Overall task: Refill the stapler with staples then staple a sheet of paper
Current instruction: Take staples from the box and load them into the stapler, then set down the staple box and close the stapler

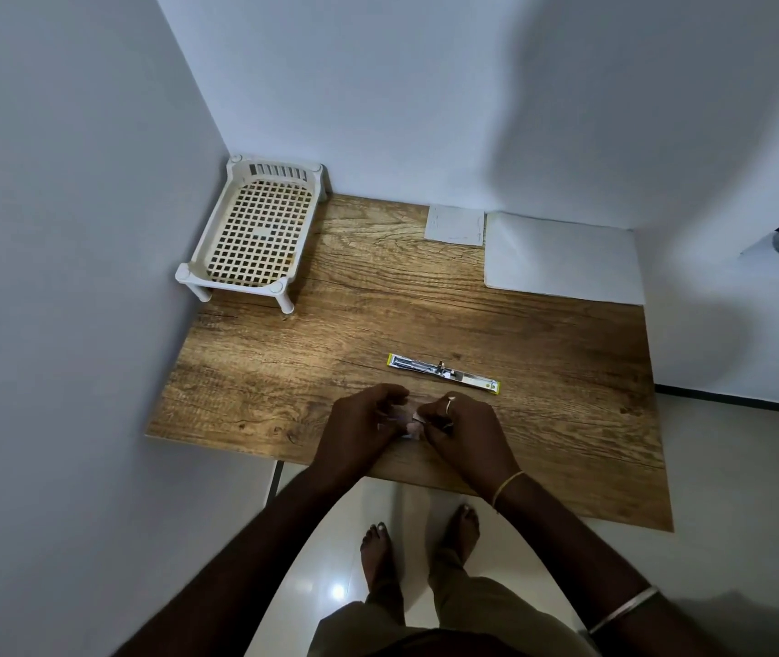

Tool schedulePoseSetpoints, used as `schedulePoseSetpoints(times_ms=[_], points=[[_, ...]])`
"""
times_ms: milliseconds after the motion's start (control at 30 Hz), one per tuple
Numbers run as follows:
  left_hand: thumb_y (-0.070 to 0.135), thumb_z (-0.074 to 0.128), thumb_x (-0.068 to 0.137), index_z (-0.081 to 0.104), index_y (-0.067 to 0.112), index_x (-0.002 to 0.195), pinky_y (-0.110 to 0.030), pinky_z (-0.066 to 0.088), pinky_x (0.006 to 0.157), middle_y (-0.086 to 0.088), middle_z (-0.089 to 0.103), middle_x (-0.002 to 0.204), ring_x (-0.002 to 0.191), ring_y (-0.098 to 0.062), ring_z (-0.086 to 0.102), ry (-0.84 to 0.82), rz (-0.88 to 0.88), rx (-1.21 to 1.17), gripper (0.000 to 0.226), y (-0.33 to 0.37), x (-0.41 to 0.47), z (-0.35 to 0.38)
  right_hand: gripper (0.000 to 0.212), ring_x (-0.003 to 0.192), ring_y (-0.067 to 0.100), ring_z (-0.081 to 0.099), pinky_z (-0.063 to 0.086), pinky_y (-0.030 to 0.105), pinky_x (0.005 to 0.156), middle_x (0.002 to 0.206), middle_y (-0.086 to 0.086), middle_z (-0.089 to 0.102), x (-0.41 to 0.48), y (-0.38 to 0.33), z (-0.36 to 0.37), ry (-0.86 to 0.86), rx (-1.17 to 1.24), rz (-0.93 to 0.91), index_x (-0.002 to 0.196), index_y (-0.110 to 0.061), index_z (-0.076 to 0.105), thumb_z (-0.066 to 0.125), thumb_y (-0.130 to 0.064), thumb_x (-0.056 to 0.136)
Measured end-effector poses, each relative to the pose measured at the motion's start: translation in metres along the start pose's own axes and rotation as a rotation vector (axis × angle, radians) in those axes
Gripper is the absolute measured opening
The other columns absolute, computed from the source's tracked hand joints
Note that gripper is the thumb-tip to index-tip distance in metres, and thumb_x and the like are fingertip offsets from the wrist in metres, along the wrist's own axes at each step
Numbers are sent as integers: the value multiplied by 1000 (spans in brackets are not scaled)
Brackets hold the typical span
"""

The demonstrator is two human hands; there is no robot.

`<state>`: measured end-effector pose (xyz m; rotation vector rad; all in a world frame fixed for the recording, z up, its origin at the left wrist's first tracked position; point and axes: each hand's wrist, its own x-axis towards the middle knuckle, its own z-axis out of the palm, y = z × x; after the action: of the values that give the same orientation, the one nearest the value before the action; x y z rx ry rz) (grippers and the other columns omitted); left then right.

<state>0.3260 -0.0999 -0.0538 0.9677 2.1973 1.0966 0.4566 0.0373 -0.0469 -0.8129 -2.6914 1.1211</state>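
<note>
The fingers (429, 413) of the right hand (465, 436) and those of the left hand (356, 431) are curled inward and meet almost tip to tip. Together they pinch a pale thing (401, 423) between them. The 2 hands hide most of it, so only scraps of white and pink show in the gap, too small to name. Both hands sit low over the near part of the wooden surface (330, 334), close to its front edge. The right hand wears a ring (450, 404), with a thin gold bangle (507, 488) at the wrist and a silver bangle (624, 609) farther up the forearm. Just beyond the right hand and apart from it, the stapler (444, 372) lies swung fully open in 1 long flat line. Its metal inside faces up, its ends are yellow-green, and it slants from far left to near right. At the far right corner a large white sheet (563, 258) lies flat against the wall. A smaller sheet (454, 225) lies just beside its left edge. In the far left corner a cream plastic rack (254, 230) with a grid floor stands on short legs, tucked against both walls. Below the front edge of the surface, 2 bare feet (420, 552) stand on a glossy pale floor (330, 561).
</note>
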Motion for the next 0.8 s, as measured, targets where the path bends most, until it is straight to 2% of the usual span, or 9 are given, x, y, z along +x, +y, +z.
schedulePoseSetpoints(times_ms=[67, 133, 267, 400, 567, 700, 800], points=[[27, 85, 76, 69, 21, 124, -20, 44, 91, 4, 70, 122, 111, -12, 63, -61, 140, 257, 50, -9, 1, -4, 23, 91, 13, 70, 56, 34, 85, 98, 0, 76, -4, 3, 4, 16, 54, 93, 104, -20, 79, 74, -14, 82], [23, 84, 75, 66, 17, 129, -24, 40, 97, -2, 66, 131, 121, -20, 58, -142, 205, 388, 57, -18, 0, -4, 25, 94, 10, 70, 55, 31, 90, 101, -1, 77, -10, 3, 9, 12, 117, 189, 103, -18, 79, 74, -10, 80], [28, 75, 85, 64, 18, 132, -24, 41, 92, -1, 68, 126, 116, -21, 60, -132, 193, 378, 49, -29, -8, -4, 25, 95, 10, 71, 52, 25, 90, 101, -3, 78, -15, -6, 23, -42, 171, 231, 102, -19, 80, 75, -10, 79], [29, 71, 88, 70, 16, 121, -21, 37, 82, -3, 74, 112, 103, -24, 65, -38, 162, 360, 35, -34, -12, -12, 20, 93, 10, 71, 47, 16, 81, 98, -2, 79, -7, -21, 34, -56, 190, 188, 99, -20, 80, 74, -13, 81], [17, 78, 82, 69, 15, 119, -24, 39, 78, -5, 71, 107, 98, -25, 65, 69, 32, 353, 38, -48, -18, -29, 20, 98, 20, 69, 49, 28, 87, 101, 5, 77, 16, -47, 52, -135, 158, 117, 99, -15, 78, 69, -10, 82], [19, 78, 80, 68, 16, 120, -26, 40, 73, -2, 66, 106, 95, -22, 63, 134, -69, 345, 41, -57, -24, -40, 21, 99, 17, 68, 38, 14, 80, 103, 3, 77, 32, -65, 67, -152, 175, 81, 100, -15, 77, 69, -7, 82], [19, 77, 81, 66, 16, 120, -26, 39, 71, -2, 64, 108, 96, -22, 63, 172, -124, 328, 41, -62, -27, -43, 22, 102, 17, 68, 38, 13, 82, 105, 3, 76, 40, -74, 73, -181, 171, 56, 101, -13, 77, 69, -7, 81]])
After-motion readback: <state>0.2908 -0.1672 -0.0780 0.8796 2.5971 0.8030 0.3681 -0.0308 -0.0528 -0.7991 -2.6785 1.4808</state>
